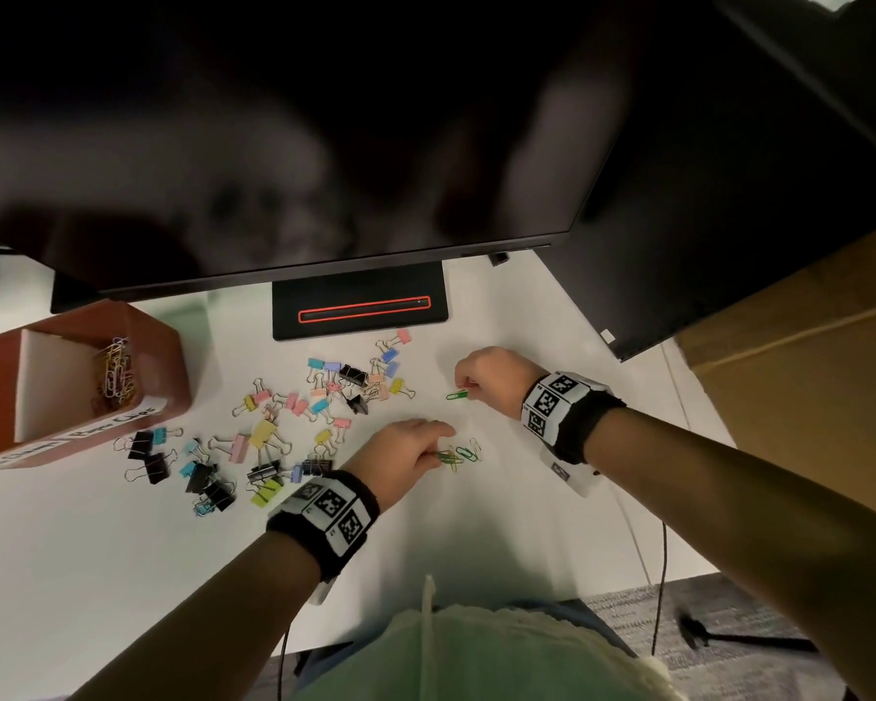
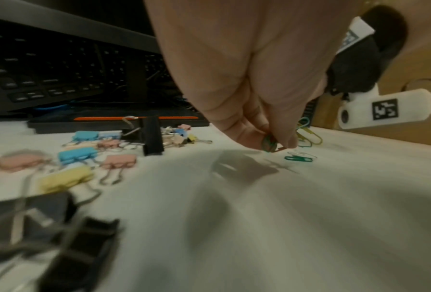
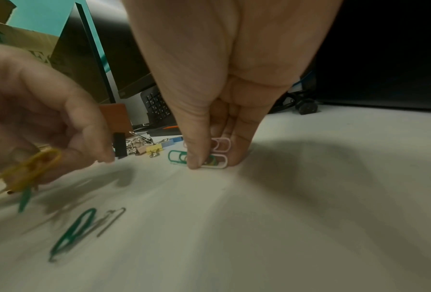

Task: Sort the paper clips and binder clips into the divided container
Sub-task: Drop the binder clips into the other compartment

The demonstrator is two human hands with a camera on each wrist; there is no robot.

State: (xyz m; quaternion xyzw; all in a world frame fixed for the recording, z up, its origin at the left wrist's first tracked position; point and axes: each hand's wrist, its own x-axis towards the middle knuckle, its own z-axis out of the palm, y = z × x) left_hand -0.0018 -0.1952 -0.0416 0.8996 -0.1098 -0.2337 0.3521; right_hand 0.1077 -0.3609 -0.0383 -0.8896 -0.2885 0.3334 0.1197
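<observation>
My left hand pinches a small bunch of paper clips, green and yellow, just above the white desk. A green paper clip and a silver one lie loose beside it. Further back, my right hand pinches several paper clips, white, pink and green, down on the desk, with a green clip sticking out left of the fingertips. The brown divided container stands at the far left; one compartment holds a heap of paper clips. Coloured and black binder clips lie scattered between container and hands.
A monitor overhangs the back of the desk, its black stand base just behind the binder clips. A keyboard sits under it. A cardboard box stands off the desk's right edge. Cables hang at the front right.
</observation>
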